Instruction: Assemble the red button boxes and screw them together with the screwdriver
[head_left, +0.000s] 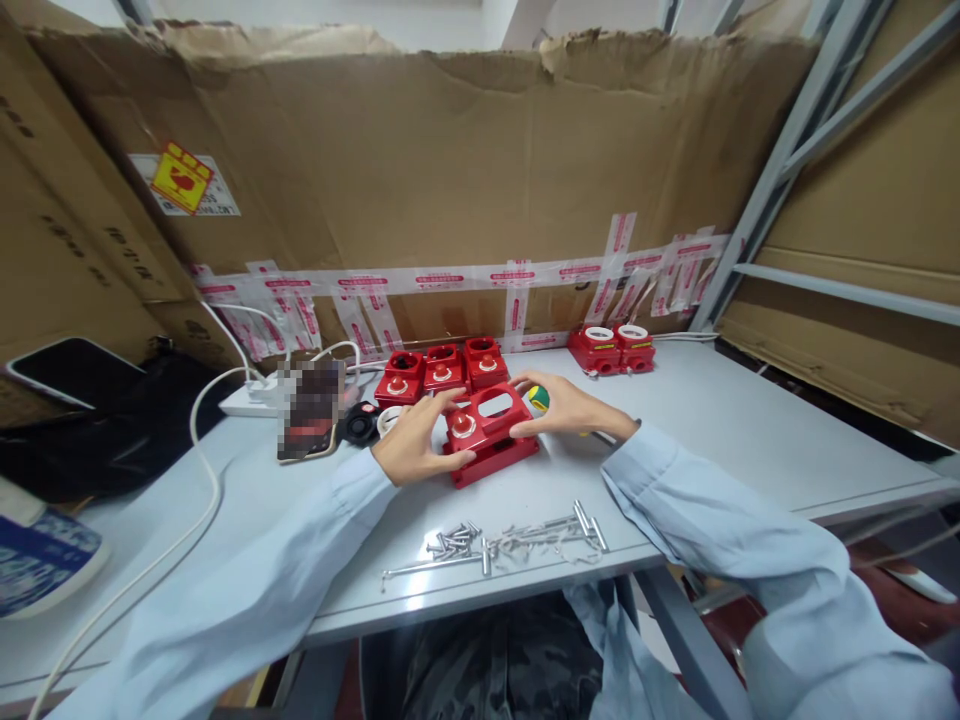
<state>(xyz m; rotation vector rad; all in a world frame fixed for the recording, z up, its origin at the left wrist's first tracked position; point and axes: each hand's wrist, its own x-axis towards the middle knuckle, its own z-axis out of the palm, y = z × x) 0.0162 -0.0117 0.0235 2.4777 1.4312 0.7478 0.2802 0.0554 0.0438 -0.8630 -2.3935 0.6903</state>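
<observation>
A red plastic cover (489,408) with a round red knob and an oval opening sits slightly raised over a red base box (501,462). My left hand (417,438) grips the cover's left end between thumb and fingers. Around its right end closes my right hand (564,406). A gap shows between cover and base along the front. Behind the right hand is a green and yellow handle (538,398), perhaps a screwdriver's, partly hidden. Beside my left hand lie a white ring (388,421) and a black round part (361,425).
Three red housings (444,370) stand behind my hands; two more with white rings (598,336) are at back right. In front lie screws (454,541) and metal T-shaped rods (442,566). A phone (319,410), power strip (247,402) and white cable (196,420) occupy the left.
</observation>
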